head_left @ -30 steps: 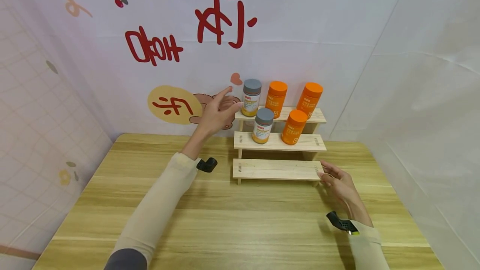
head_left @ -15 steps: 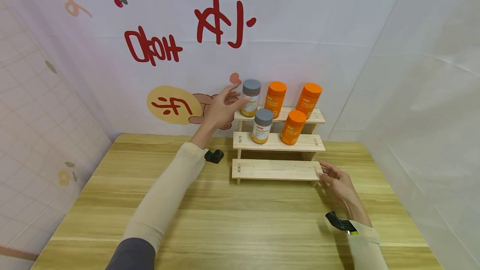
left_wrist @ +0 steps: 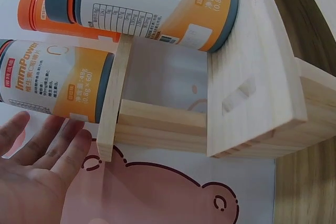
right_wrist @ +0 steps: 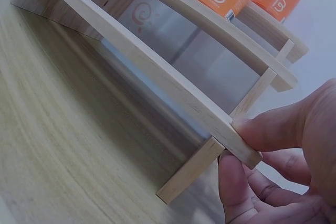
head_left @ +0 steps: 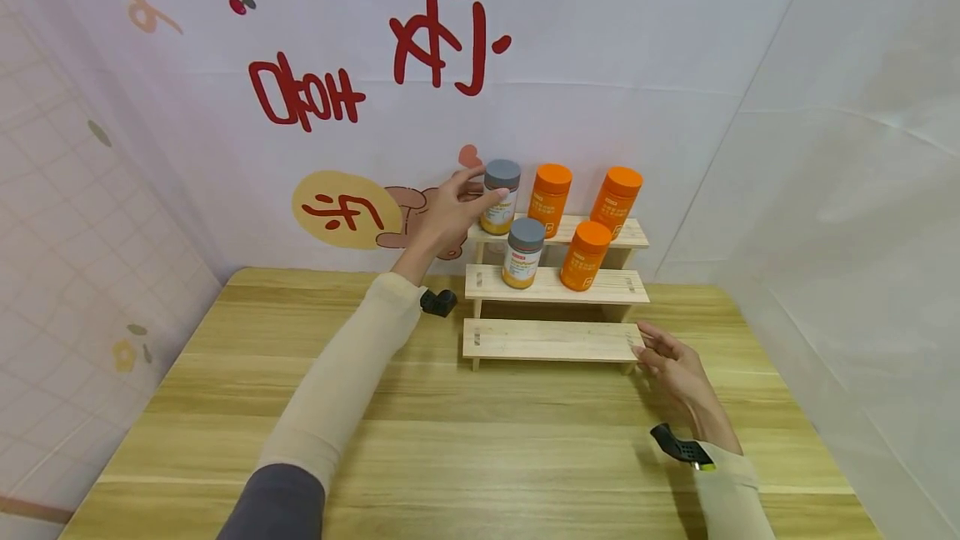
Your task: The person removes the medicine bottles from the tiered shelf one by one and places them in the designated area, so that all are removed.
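My left hand (head_left: 454, 213) is at the grey-capped supplement bottle (head_left: 498, 207) on the left of the top step. The thumb overlaps the label's front in the head view, while the other fingers lie along the left side. In the left wrist view the loosely spread fingers (left_wrist: 50, 153) have their tips right at the bottle's side (left_wrist: 58, 80). With thumb and fingers, my right hand (right_wrist: 294, 156) pinches the right end of the bottom step of a three-tier wooden display rack (head_left: 551, 340).
Two orange bottles (head_left: 550, 200) share the top step. On the middle step stand another grey-capped bottle (head_left: 522, 253) and an orange one (head_left: 586, 256). A wood-grain table (head_left: 480, 457) lies beneath, and a printed white backdrop (head_left: 600, 48) rises close behind the rack.
My left hand has moved right, from beside the grey-capped bottle until its thumb overlaps the front. The right hand keeps its hold on the rack, and the bottles stay in place.
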The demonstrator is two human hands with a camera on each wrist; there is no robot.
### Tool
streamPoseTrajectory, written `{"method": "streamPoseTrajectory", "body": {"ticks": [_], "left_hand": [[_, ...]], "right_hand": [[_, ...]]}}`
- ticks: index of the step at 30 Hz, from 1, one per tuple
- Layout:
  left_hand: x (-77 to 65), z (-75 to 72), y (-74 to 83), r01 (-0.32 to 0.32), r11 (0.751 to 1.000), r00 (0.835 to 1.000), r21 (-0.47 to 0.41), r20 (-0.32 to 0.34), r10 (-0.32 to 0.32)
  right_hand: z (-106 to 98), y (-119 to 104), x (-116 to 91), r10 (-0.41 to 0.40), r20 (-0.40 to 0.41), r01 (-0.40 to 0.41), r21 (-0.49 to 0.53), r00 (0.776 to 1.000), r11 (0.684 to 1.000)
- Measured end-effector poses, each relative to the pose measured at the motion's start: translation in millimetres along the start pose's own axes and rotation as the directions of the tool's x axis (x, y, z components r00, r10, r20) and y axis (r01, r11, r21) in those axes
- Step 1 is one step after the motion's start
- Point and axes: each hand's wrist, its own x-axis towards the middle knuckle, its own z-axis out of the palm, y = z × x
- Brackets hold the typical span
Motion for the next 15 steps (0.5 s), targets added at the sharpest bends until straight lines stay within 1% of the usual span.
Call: {"method": "streamPoseTrajectory", "body": {"ticks": [2,5,9,12,15], "left_hand": [[2.5,2.5,0.0,0.011,1.000,1.000,-0.010,0.007,-0.011],[5.5,6.6,0.3,0.016,1.000,1.000,-0.001,0.007,-0.016],[8.3,11.5,-0.1,-0.014,0.999,1.000,0.039,0.008,0.013],[8.6,13.3,-0.5,-0.029,0.998,1.000,0.051,0.004,0.029],[7.9,14.1,-0.3,-0.024,0.999,1.000,0.046,-0.008,0.025]], "right_hand": [[-0.8,0.9,0.3,-0.001,0.004,0.001,0.015,1.000,1.000],[-2.0,2.1,1.5,-0.006,0.013,0.005,0.047,1.000,0.999],[-2.8,3.1,3.8,-0.011,0.022,0.009,0.084,1.000,0.996],[-3.3,3.7,5.8,-0.006,0.021,0.004,0.093,1.000,0.996],[-3.8,4.4,7.6,0.000,0.022,-0.002,0.097,1.000,0.995]]}}
